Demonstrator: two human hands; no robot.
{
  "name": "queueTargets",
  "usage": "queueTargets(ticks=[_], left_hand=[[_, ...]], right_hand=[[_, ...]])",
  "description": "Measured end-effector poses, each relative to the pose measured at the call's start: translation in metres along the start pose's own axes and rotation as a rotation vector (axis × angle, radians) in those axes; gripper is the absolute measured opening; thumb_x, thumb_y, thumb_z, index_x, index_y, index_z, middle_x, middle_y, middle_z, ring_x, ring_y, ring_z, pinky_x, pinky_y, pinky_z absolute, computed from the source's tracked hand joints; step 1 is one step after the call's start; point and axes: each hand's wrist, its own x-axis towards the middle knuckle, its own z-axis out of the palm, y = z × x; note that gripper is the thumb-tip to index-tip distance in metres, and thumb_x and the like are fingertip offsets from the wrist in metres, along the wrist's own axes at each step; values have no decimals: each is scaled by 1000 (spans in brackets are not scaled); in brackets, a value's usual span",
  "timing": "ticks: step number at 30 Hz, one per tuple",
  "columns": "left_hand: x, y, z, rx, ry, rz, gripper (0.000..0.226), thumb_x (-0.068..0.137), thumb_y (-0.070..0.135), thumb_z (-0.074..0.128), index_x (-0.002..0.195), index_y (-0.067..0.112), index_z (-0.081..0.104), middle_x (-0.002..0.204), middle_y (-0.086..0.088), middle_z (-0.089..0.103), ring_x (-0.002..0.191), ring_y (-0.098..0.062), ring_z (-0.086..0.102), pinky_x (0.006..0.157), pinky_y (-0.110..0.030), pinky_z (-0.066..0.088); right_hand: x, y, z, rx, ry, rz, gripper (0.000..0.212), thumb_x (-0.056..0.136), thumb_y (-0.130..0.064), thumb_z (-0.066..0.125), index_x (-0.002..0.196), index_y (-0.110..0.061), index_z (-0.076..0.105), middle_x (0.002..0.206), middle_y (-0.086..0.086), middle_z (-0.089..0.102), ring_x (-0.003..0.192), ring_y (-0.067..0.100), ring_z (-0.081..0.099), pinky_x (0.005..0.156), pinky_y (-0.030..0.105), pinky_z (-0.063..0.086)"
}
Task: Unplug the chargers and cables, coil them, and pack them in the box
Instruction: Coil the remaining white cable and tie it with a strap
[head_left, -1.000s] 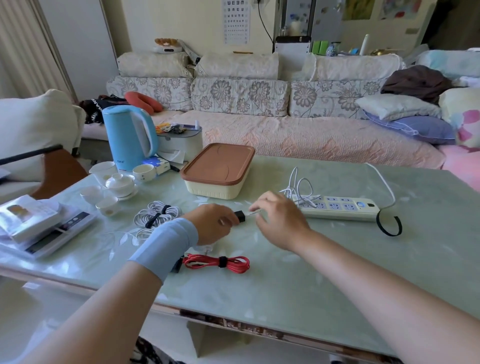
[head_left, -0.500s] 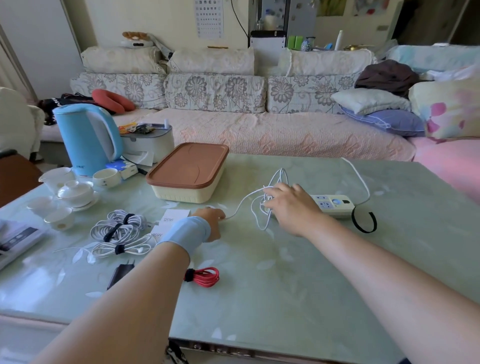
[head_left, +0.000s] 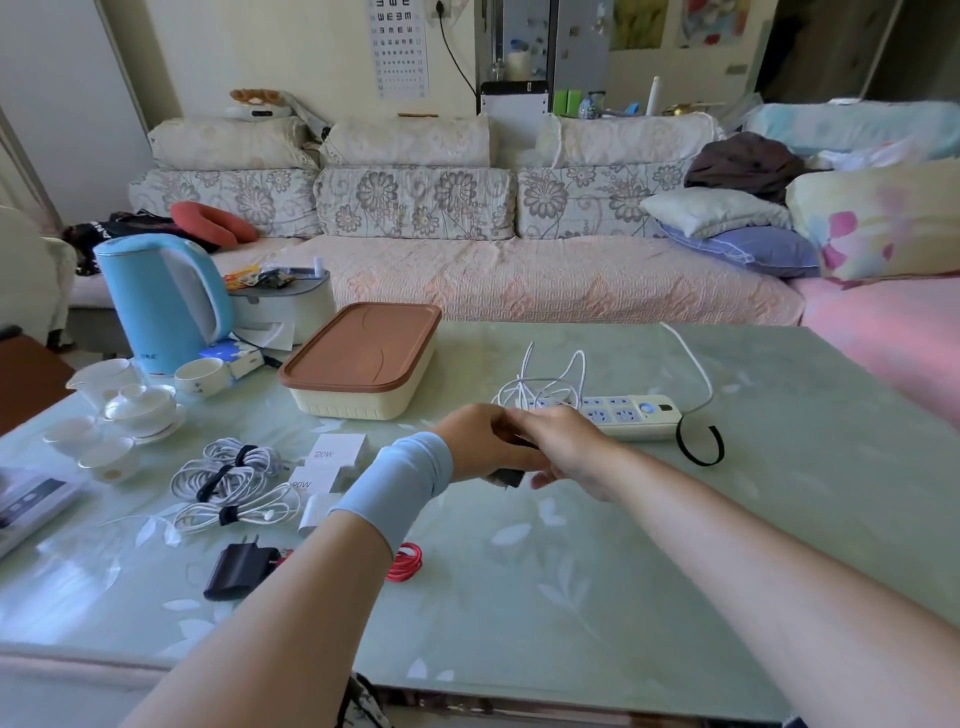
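Charger (head_left: 506, 477) — between left hand (head_left: 485, 441), right hand (head_left: 569, 448)

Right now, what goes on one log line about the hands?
left hand holds black charger | right hand against it, grip unclear | white cable tangled at power strip | box lid on

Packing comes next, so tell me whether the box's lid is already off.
No, the brown lid sits flat on the cream box, covering its top.
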Motion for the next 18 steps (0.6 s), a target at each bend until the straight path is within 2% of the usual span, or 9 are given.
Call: queueTargets(ticks=[2, 4, 6, 8, 10, 14, 16, 18], left_hand=[[3, 4, 6, 13, -61, 21, 10, 83, 21, 71, 87, 14, 67, 76, -2, 70, 65, -13, 66, 65, -25, 57], [8, 3, 5, 132, -58, 2, 12, 86, 24, 65, 95, 18, 71, 86, -5, 72, 72, -14, 65, 72, -29, 57], [14, 1, 0, 230, 89, 6, 14, 87, 21, 59, 92, 20, 72, 78, -5, 69, 67, -15, 61, 69, -28, 53], [20, 1, -2, 216, 282, 35, 14, 87, 22, 57, 84, 18, 69, 76, -5, 67, 65, -20, 58, 68, -30, 53], [24, 6, 4, 65, 270, 10, 20, 91, 29, 55, 83, 14, 65, 82, -8, 69, 67, -21, 59, 72, -35, 54], [29, 18, 24, -279, 14, -119, 31, 97, 36, 51, 100, 8, 63, 91, -7, 70, 75, -21, 64, 77, -32, 52], [32, 20, 27, -499, -23, -140, 23, 96, 26, 58, 106, 5, 61, 92, -13, 69, 78, -23, 66, 82, -35, 55], [36, 20, 26, -683, -46, -162, 19, 93, 13, 61, 107, 0, 58, 88, -14, 65, 75, -25, 66, 80, -39, 58]], right_hand=[[-7, 2, -9, 97, 0, -36, 29, 100, -31, 53, 90, -9, 68, 77, 9, 66, 64, 19, 60, 58, 30, 51], [-14, 6, -20, 91, 13, -58, 19, 99, -15, 52, 93, -8, 69, 78, 8, 68, 62, 19, 59, 56, 28, 48], [-21, 13, -28, 48, 33, -59, 21, 97, -4, 48, 95, -11, 68, 78, 4, 71, 56, 19, 56, 51, 25, 43], [-28, 24, -36, -97, 54, -77, 28, 97, -3, 44, 93, -17, 68, 72, -1, 69, 52, 16, 46, 50, 25, 36], [-35, 32, -43, -269, 10, -85, 33, 96, -5, 42, 92, -22, 70, 66, -6, 62, 56, 13, 43, 52, 26, 33], [-46, 31, -49, -476, -158, -46, 37, 95, -14, 40, 99, -31, 73, 66, -11, 56, 57, 8, 46, 52, 20, 35], [-47, 32, -51, -489, -206, -30, 41, 93, -12, 40, 100, -34, 74, 67, -8, 55, 57, 8, 45, 50, 18, 35], [-45, 35, -54, -516, -215, -28, 42, 92, -13, 41, 101, -37, 75, 69, -5, 54, 59, 11, 44, 52, 21, 36]])
